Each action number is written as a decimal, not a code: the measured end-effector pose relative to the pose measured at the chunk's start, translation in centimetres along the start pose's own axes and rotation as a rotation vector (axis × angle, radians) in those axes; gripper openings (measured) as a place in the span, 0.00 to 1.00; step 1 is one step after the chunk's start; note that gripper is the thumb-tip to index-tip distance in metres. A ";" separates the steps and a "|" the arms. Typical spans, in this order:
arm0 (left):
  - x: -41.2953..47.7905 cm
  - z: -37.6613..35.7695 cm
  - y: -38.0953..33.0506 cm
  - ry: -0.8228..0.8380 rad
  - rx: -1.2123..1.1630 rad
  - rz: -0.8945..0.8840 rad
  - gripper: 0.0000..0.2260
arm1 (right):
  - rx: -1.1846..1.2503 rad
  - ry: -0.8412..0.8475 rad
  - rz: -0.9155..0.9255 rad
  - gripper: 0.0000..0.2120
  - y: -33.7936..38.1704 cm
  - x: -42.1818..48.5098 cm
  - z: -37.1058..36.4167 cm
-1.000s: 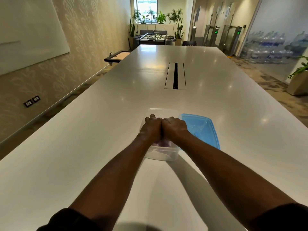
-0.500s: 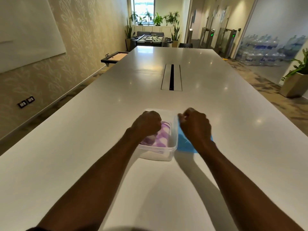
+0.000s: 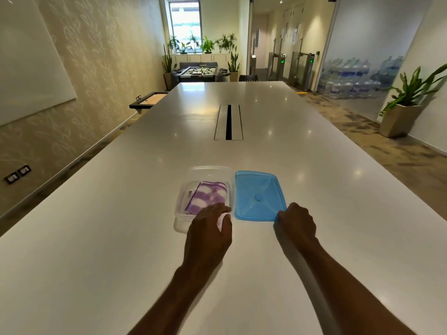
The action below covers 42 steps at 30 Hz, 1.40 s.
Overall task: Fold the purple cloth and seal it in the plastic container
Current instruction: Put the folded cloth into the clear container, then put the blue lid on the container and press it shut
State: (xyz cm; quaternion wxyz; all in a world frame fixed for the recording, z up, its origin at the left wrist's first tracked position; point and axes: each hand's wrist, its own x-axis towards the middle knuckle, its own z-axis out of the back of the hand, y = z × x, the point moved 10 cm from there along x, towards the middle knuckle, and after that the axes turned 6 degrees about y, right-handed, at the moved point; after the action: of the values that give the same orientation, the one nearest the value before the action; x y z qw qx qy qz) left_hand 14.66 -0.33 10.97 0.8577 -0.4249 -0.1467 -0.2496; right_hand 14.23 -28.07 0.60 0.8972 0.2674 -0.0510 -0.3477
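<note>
A folded purple-and-white cloth (image 3: 206,198) lies inside the clear plastic container (image 3: 186,187) on the white table. The blue lid (image 3: 257,194) lies flat on the table just right of the container, touching its side. My left hand (image 3: 209,232) rests over the container's near right corner, gripping its rim. My right hand (image 3: 296,222) pinches the lid's near right corner. The container's near wall is partly hidden by my left hand.
The long white table (image 3: 121,238) stretches far ahead, with a cable slot (image 3: 228,122) in its middle. A wall runs along the left; a potted plant (image 3: 401,110) and stacked water bottles (image 3: 350,78) stand off to the right.
Both hands have left the cloth and drawn back toward me. The left went to the container's near corner, and the right moved right to the lid's near corner. The cloth now lies uncovered.
</note>
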 end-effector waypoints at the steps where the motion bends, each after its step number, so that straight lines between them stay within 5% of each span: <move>1: -0.5 -0.1 -0.1 -0.016 -0.012 -0.002 0.09 | 0.016 0.006 -0.001 0.08 -0.1 -0.2 0.2; 9: -5.4 -5.3 -0.5 0.120 -0.008 0.019 0.09 | 0.135 0.004 0.037 0.11 -2.6 -2.0 1.0; 16: -5.6 -12.5 -1.1 0.300 0.248 -0.052 0.20 | 0.142 0.022 0.060 0.06 -3.3 -2.9 0.8; 25: -4.4 -15.8 2.4 0.458 0.460 0.098 0.29 | 0.165 0.026 0.049 0.07 -3.5 -2.9 0.9; 32: -4.9 -14.5 2.0 0.380 0.348 0.070 0.23 | 0.341 0.087 0.040 0.08 -4.7 -3.2 0.9; 38: -5.0 -12.5 0.4 0.227 0.440 -0.019 0.15 | 0.733 0.312 -0.024 0.06 -5.1 -6.0 -0.2; 42: -5.0 -12.0 -2.1 0.177 0.481 -0.150 0.15 | 0.737 0.235 0.061 0.09 -4.2 -7.3 1.8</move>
State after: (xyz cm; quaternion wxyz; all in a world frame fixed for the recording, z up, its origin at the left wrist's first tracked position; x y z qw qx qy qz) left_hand 9.85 -9.53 2.85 0.9226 -0.1732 -0.1572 -0.3069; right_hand 5.69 -26.69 0.65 0.7505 0.6084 -0.0772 -0.2462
